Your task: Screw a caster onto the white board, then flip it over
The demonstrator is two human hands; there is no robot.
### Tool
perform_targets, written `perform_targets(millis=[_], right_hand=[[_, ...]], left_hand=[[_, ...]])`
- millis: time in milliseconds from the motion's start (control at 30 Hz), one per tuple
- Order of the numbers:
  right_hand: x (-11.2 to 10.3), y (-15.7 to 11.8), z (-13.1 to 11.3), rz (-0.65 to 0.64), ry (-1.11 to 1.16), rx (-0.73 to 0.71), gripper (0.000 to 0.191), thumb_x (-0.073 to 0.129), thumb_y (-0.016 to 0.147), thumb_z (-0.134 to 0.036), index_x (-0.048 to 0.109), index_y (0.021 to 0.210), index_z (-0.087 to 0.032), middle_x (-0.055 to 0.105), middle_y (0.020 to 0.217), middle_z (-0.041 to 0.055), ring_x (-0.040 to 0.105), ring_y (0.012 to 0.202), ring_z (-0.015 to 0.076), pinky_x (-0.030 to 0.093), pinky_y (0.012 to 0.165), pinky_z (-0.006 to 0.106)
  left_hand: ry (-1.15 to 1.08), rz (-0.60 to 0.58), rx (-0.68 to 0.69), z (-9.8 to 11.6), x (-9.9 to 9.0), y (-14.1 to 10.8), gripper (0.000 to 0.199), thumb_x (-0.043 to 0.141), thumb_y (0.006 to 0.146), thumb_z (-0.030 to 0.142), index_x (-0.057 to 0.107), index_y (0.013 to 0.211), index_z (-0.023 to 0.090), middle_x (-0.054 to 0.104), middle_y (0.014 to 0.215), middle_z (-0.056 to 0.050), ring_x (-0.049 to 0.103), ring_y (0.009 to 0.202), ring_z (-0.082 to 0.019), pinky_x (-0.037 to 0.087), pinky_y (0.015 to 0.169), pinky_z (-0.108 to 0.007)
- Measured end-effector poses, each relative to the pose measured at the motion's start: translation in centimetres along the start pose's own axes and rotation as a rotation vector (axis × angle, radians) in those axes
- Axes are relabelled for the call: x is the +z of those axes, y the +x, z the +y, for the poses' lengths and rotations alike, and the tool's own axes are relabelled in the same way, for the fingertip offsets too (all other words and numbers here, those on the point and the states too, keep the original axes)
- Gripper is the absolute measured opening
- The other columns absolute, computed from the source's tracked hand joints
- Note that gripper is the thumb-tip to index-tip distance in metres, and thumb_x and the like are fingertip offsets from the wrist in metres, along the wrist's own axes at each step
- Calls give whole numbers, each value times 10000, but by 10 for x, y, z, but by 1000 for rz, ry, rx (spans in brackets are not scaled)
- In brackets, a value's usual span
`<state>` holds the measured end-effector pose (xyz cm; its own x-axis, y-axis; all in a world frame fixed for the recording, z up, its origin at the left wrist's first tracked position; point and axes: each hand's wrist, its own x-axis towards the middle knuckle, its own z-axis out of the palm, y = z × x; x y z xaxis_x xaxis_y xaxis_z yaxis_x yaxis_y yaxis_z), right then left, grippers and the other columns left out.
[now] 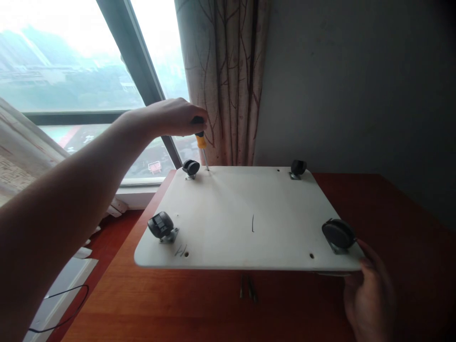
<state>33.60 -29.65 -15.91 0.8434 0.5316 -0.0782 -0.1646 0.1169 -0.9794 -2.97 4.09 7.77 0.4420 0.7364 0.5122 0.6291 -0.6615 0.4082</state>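
Observation:
A white board (228,209) with rounded corners lies flat above the wooden table, with a black caster near each corner. My left hand (181,116) is closed around the black and yellow handle of a screwdriver (201,141). The screwdriver stands nearly upright, its tip at a hole by the board's far edge, right of the far left caster (191,166). At the near right corner, beside the near right caster (338,232), my right hand (368,297) grips the board's edge; some fingers are hidden beneath it. Holes show near the other corners, along with pencil-like marks.
Several screws (249,287) lie on the wooden table (171,304) in front of the board. Behind stand a patterned curtain (224,80), a grey wall (338,95) and a window (71,71). A black cable (85,297) runs at lower left.

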Motion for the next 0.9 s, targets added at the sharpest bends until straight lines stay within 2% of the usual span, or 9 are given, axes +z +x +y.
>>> perform_targets(millis=[67, 100, 167, 267, 467, 600, 733, 833, 900], right_hand=[[0, 0, -1, -5, 11, -1, 420, 668, 766, -313, 685, 1168, -195, 672, 1192, 38, 591, 1141, 237, 487, 892, 332], [0, 0, -1, -5, 10, 3, 421, 668, 766, -312, 684, 1170, -196, 671, 1197, 37, 590, 1142, 236, 486, 889, 329], [0, -1, -2, 4, -4, 10, 422, 660, 764, -308, 682, 1170, -196, 669, 1198, 40, 593, 1132, 240, 489, 873, 332], [0, -1, -2, 0, -5, 7, 422, 649, 758, -303, 680, 1166, -199, 673, 1171, 40, 599, 1110, 243, 497, 844, 331], [-3, 1, 1, -13, 4, 17, 422, 658, 769, -304, 685, 1181, -212, 674, 1204, 32, 602, 1123, 232, 505, 838, 314], [-2, 1, 0, -10, 18, 34, 434, 658, 762, -302, 684, 1185, -210, 673, 1202, 33, 598, 1131, 239, 508, 826, 316], [0, 1, -1, 4, -9, 15, 422, 649, 757, -299, 681, 1168, -208, 674, 1172, 34, 601, 1117, 244, 513, 828, 322], [-1, 1, 0, -8, 22, 7, 415, 669, 757, -314, 680, 1158, -204, 673, 1168, 33, 600, 1121, 245, 505, 858, 335], [-2, 2, 2, -21, 54, 18, 416, 680, 758, -310, 679, 1160, -202, 675, 1163, 27, 599, 1116, 232, 492, 874, 328]], left_hand=[[-14, -264, -50, -4, -9, 5, 300, 907, 581, 112, 729, 751, 283, 584, 547, 67, 493, 709, -171, 424, 927, -394], [-29, -339, -72, -5, -12, 7, 332, 926, 570, 103, 731, 774, 278, 588, 552, 73, 474, 718, -166, 412, 938, -387], [-32, -362, -99, -5, -17, 10, 356, 953, 553, 109, 733, 782, 270, 584, 548, 77, 438, 720, -165, 398, 921, -367], [107, -402, -87, 0, -19, 10, 324, 977, 553, 188, 743, 756, 280, 584, 547, 77, 388, 685, -164, 372, 840, -330], [333, -341, -75, 13, -17, 5, 288, 982, 555, 311, 744, 718, 309, 531, 488, 77, 395, 627, -173, 325, 741, -316], [465, -282, -130, 23, -15, 4, 309, 982, 553, 393, 702, 636, 293, 441, 441, 52, 494, 713, -222, 342, 805, -348], [362, -255, -261, 29, -13, 4, 404, 1010, 513, 408, 632, 547, 265, 349, 423, 43, 539, 837, -247, 329, 909, -382], [319, -245, -192, 27, -14, 4, 419, 1002, 513, 434, 621, 550, 265, 325, 411, 53, 517, 764, -226, 352, 868, -371], [389, -273, -145, 26, -15, 3, 353, 959, 593, 458, 669, 651, 264, 377, 418, 67, 460, 647, -190, 368, 784, -350]])
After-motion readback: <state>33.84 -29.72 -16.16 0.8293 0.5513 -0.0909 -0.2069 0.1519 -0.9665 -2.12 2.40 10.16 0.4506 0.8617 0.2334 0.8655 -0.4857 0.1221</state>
